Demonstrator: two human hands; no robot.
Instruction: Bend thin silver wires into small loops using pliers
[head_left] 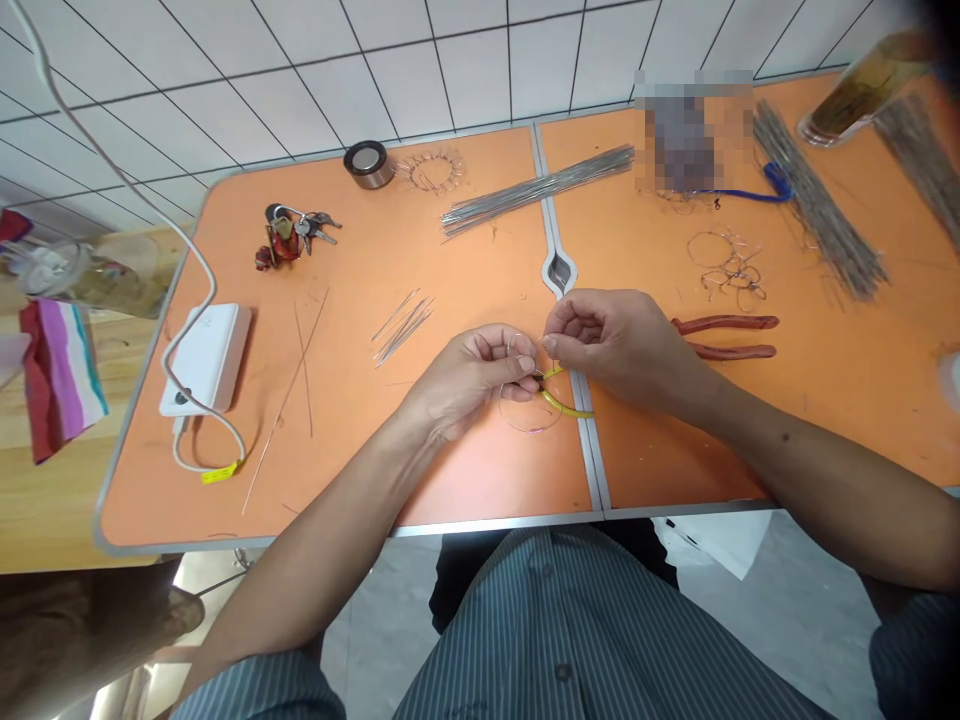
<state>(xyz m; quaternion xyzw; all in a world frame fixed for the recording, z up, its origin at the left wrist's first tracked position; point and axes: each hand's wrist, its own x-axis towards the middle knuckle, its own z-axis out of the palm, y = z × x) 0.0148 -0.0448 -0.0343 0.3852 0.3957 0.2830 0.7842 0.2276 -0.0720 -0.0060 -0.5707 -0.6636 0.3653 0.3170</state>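
My left hand (491,368) is closed, with thumb and fingers pinching a thin curved wire (511,343). Just to its right, my right hand (611,340) is closed too, thumb and forefinger pressed together on what looks like the same wire's end. The exact point of the grip is too small to make out. Below the fingers lie the yellow handles (564,405) of a tool whose head is hidden by my left hand. Thin wire loops (534,430) show beneath my left hand. Red-handled pliers (735,352) rest beyond my right wrist, partly covered by it.
On the orange table (465,480) lie short wire pieces (405,328), a long wire bundle (536,190), another bundle (821,205), tangled wire (727,265), keys (307,228), a tape roll (368,164) and a white power bank (206,358) with a cable. A glass (862,90) stands at back right.
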